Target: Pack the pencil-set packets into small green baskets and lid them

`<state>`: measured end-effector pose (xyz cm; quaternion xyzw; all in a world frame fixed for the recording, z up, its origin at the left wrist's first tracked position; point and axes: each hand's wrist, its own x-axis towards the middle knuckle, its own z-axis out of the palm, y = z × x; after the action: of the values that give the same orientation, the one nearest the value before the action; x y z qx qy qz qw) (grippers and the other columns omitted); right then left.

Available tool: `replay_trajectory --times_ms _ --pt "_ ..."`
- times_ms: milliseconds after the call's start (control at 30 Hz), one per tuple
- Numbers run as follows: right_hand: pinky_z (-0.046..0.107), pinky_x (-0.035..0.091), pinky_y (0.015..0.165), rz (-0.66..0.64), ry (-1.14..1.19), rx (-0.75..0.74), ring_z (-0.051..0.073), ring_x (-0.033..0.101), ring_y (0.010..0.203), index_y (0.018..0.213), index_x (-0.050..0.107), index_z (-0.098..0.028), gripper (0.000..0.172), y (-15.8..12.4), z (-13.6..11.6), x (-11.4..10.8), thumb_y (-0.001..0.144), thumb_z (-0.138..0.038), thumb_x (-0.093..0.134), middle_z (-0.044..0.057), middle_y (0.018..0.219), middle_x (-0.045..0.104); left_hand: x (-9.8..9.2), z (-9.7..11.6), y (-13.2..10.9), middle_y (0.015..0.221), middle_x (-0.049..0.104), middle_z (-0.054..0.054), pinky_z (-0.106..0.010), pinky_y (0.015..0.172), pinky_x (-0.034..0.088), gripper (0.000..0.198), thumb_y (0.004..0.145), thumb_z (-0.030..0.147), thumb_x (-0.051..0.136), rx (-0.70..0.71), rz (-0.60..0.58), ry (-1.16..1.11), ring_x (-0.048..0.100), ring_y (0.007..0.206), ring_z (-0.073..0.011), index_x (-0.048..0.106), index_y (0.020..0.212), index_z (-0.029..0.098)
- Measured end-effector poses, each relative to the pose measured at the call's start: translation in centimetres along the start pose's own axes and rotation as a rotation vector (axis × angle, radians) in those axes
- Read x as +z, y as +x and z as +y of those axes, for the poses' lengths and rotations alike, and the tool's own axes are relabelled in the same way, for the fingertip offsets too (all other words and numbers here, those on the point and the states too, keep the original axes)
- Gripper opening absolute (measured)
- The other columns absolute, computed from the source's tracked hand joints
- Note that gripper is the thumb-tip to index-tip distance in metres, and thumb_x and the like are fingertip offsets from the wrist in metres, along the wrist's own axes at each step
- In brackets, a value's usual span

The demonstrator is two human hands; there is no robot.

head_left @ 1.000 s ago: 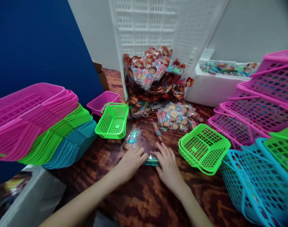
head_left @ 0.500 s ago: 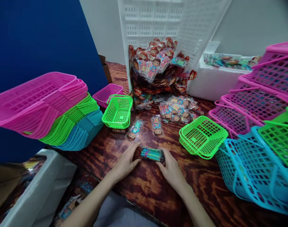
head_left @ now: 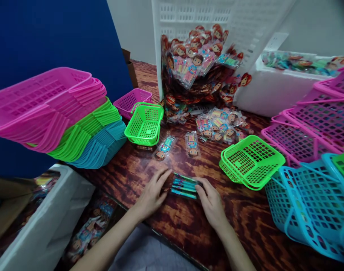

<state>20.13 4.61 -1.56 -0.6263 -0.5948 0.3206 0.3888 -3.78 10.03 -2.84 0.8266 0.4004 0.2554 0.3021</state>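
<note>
My left hand [head_left: 152, 191] grips the left end of a clear packet of thin teal sticks [head_left: 184, 186], its fingers and thumb closed around it. On the other side my right hand [head_left: 212, 203] pinches the packet's right end. The packet is just over the wooden table; I cannot tell whether it touches. Just beyond lie two flat clear packets with cartoon-figure cards: a blue one [head_left: 166, 145] tilted to the left and another packet [head_left: 192, 144] standing nearly straight toward me.
A green basket [head_left: 145, 122] stands left of centre, another green basket [head_left: 252, 162] on the right. Nested pink, green and blue baskets [head_left: 88, 130] rise at left; filled blue baskets [head_left: 315, 195] stand at right. Behind, a white crate [head_left: 194, 15] spills packets beside a packet pile [head_left: 221, 124].
The packet has turned between my hands: its lettered, printed side showed before, and now the row of sticks faces up. My view has shifted slightly; the baskets have kept their places.
</note>
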Motion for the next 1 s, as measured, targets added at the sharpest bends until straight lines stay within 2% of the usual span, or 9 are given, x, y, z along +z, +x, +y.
replay_trajectory --times_ms 133,533,733,1000 --pt "0.029 0.046 0.093 -0.009 0.044 0.025 0.020 0.063 0.105 0.111 0.064 -0.023 0.027 0.20 0.20 0.16 0.100 -0.039 0.046 0.005 0.110 0.068 -0.20 0.05 -0.06 0.158 0.029 -0.010 -0.045 0.121 0.031 0.075 0.089 0.004 0.048 -0.005 -0.013 0.018 0.031 0.146 -0.0242 0.022 0.155 0.029" --pt "0.029 0.046 0.088 -0.109 0.144 0.148 0.021 0.062 0.100 0.105 0.064 -0.021 0.023 -0.07 -0.01 -0.39 0.093 -0.039 0.057 0.004 0.104 0.067 -0.24 0.20 -0.14 0.154 0.035 -0.011 -0.045 0.118 0.035 0.071 0.091 0.009 0.049 -0.036 0.005 0.007 0.037 0.143 -0.0255 0.024 0.155 0.027" --pt "0.031 0.048 0.085 -0.108 0.186 0.191 0.022 0.063 0.095 0.102 0.066 -0.021 0.026 0.39 -0.08 -0.48 0.089 -0.042 0.059 0.006 0.101 0.069 -0.12 0.17 0.10 0.156 0.033 -0.010 -0.044 0.119 0.034 0.075 0.088 0.008 0.051 -0.042 -0.001 -0.003 0.035 0.144 -0.0254 0.024 0.155 0.028" --pt "0.031 0.052 0.081 -0.145 0.212 0.246 0.023 0.065 0.089 0.101 0.068 -0.020 0.031 0.55 0.04 -0.68 0.085 -0.046 0.063 0.006 0.096 0.071 -0.46 0.56 0.65 0.151 0.039 -0.011 -0.041 0.117 0.036 0.070 0.090 0.010 0.052 -0.069 0.007 -0.019 0.040 0.140 -0.0242 0.027 0.154 0.026"
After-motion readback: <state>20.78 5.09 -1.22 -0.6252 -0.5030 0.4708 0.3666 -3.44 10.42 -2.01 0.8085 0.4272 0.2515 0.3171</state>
